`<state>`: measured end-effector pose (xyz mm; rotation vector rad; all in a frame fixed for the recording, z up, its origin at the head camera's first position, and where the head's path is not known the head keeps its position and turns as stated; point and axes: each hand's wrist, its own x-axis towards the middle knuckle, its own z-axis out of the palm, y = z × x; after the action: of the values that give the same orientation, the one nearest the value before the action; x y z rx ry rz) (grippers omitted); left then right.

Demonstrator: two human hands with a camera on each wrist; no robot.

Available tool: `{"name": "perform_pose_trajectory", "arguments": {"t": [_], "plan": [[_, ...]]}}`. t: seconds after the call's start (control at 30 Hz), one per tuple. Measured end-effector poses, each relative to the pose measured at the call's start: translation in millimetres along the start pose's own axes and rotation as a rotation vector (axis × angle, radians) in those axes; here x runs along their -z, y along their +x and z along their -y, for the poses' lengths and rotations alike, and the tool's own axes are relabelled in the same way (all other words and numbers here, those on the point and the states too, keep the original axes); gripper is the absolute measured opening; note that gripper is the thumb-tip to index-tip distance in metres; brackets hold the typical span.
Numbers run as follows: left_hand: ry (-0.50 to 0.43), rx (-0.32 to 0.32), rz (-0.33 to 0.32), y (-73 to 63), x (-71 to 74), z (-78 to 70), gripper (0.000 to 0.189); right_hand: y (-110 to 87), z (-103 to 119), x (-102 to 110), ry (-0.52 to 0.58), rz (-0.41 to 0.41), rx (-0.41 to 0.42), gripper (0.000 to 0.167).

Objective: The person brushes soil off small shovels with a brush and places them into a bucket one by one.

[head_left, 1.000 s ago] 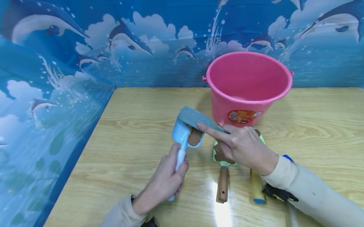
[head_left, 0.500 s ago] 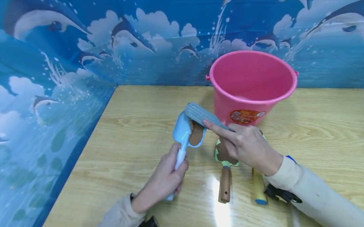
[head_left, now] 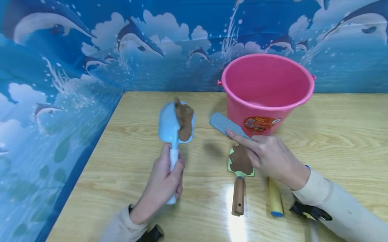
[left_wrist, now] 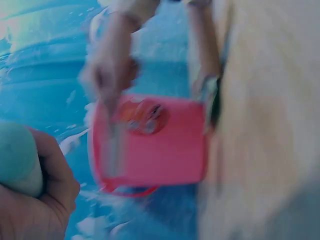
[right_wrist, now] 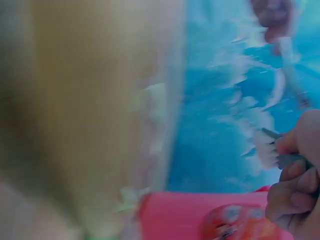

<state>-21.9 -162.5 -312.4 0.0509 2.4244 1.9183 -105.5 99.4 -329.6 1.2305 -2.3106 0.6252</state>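
Observation:
My left hand (head_left: 161, 180) grips the pale blue handle of a scoop (head_left: 167, 124) held above the table. A brown, mud-like patch (head_left: 185, 123) covers the right part of the scoop's blade. My right hand (head_left: 273, 159) holds a blue-grey brush (head_left: 224, 123), index finger laid along its back. The brush is apart from the scoop, in front of the bucket; its pale bristles (right_wrist: 265, 150) show blurred in the right wrist view. Below the right hand lies a green shovel (head_left: 238, 196) with a wooden handle and brown patches on its blade, partly covered by the hand.
A pink bucket (head_left: 236, 115) stands at the back right of the wooden table (head_left: 133, 138). A yellow handle with a blue end (head_left: 275, 200) and a whitish rod (head_left: 313, 233) lie partly under the right arm. A dolphin-print backdrop (head_left: 165, 64) borders the table.
The scoop has moved left and away from me, turning more upright. The brush, earlier over its blade, is now apart from it and slightly farther right. The brown patch now shows more fully.

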Motion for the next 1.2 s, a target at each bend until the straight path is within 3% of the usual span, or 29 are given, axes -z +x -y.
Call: {"name": "perform_pose_trajectory", "arguments": {"t": [0.07,0.13,0.27,0.37,0.43,0.6,0.77,1.2], "plan": [[-0.007,-0.016,-0.037,0.1,4.6,-2.2,0.007,-5.4,-3.0,-1.1,0.012,0.02,-0.02,0.053],[-0.01,-0.015,-0.028,0.8,6.1,-3.1,0.007,-7.2,-4.0,-1.6,0.027,-0.001,-0.004,0.045],[-0.015,0.031,0.037,1.7,1.0,0.5,0.008,1.3,2.5,-1.7,0.046,-0.063,0.139,0.041],[-0.012,0.055,0.085,1.0,-4.2,4.4,0.008,9.0,10.0,-5.1,0.053,-0.034,0.253,0.042],[-0.008,0.059,0.11,0.1,-6.2,6.5,0.008,10.7,13.8,-7.1,0.052,0.003,0.28,0.043],[0.008,0.043,0.143,0.6,-5.6,7.2,0.009,10.6,16.4,-3.8,-0.009,0.036,0.214,0.044],[0.036,0.043,0.142,1.8,-4.1,6.2,0.008,12.5,15.7,-3.9,-0.082,0.005,0.171,0.044],[0.052,0.064,0.145,-0.6,-3.8,5.5,0.011,14.7,10.3,-9.9,-0.098,-0.015,0.136,0.051]]}}
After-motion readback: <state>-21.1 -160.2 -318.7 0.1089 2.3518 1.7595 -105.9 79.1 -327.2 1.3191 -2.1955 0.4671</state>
